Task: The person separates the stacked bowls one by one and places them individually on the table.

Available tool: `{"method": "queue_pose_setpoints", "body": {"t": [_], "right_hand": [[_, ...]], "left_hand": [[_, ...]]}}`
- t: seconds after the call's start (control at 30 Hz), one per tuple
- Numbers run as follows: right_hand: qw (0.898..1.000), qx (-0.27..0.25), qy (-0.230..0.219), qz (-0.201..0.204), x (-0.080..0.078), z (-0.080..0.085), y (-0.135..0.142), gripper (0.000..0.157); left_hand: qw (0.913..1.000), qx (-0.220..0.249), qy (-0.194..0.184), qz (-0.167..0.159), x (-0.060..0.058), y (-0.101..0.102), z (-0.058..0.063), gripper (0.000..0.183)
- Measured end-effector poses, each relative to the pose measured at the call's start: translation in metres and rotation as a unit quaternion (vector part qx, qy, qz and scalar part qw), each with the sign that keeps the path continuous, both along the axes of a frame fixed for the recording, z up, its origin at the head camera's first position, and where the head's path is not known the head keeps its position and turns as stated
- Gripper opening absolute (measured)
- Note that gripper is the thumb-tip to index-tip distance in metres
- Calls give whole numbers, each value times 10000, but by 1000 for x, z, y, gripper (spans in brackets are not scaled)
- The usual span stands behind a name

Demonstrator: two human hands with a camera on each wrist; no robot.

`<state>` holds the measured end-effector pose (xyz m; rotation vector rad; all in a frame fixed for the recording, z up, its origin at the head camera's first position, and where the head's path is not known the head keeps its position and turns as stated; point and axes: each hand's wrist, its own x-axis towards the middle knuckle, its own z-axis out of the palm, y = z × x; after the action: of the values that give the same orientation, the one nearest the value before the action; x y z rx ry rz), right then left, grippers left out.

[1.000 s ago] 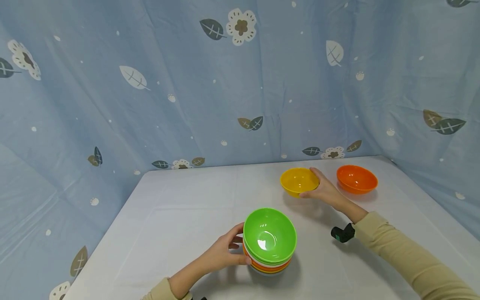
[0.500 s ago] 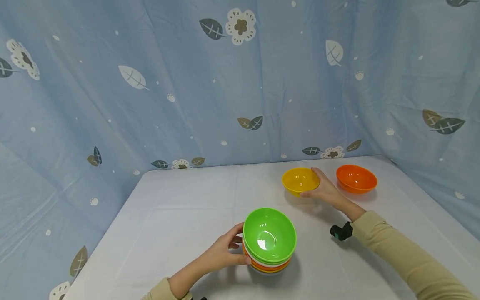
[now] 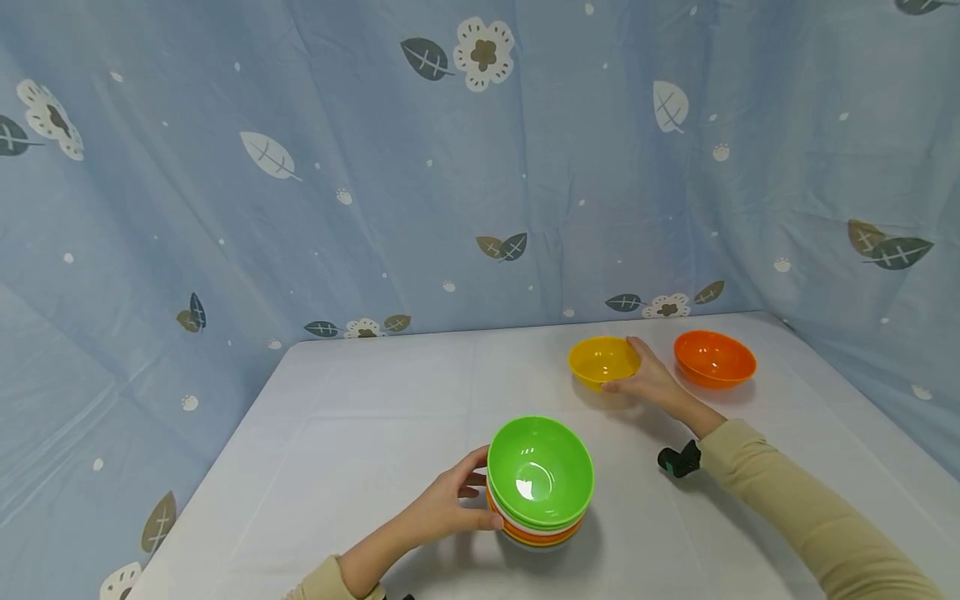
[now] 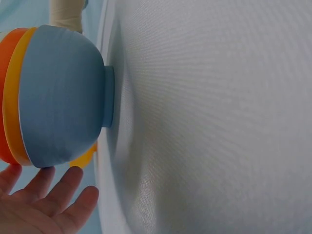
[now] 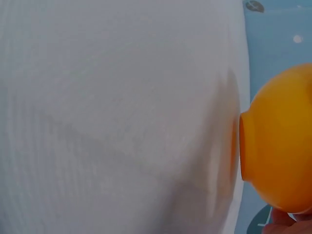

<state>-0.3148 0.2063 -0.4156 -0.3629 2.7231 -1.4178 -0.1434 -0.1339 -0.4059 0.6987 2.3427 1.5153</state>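
A stack of bowls (image 3: 540, 475), with a green bowl on top, stands upright on the white-covered table. White, orange and yellow rims show below the green, and the left wrist view shows a grey-blue bowl (image 4: 66, 97) at the bottom. My left hand (image 3: 448, 500) holds the stack's left side, thumb toward the front and fingers behind. Farther back, my right hand (image 3: 648, 379) grips the right side of a yellow bowl (image 3: 600, 360), which faces up. In the right wrist view that bowl's foot (image 5: 246, 146) is very near the cloth; I cannot tell whether they touch.
An orange bowl (image 3: 715, 360) sits at the back right, just beyond my right hand. Behind the table hangs a blue patterned curtain (image 3: 420, 183). A black device (image 3: 678, 460) juts from my right cuff, low over the white cloth (image 3: 360, 433).
The yellow bowl has shifted slightly to the right in my right hand's grip. My left hand and the stack stay where they were.
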Motion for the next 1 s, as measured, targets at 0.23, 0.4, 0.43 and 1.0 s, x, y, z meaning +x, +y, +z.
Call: {"method": "queue_pose_setpoints", "body": {"t": [0.23,0.4,0.43,1.0], "right_hand": [[9999,37,-30,-108,-2,-1,1,108],[9997,72,-81,-207,-4,0,0,108],[9997,89,-90,-220,-5,0,0,108],[9990,233,-262,-273,-17,-4,3,114]], "left_hand": [[10000,16,-17,-12,0,0,0,81],[10000,5,7,-18,0,0,-1,81],[10000,6,8,-16,0,0,-1,81],[10000,42,-41,16,1,0,-1,81]]}}
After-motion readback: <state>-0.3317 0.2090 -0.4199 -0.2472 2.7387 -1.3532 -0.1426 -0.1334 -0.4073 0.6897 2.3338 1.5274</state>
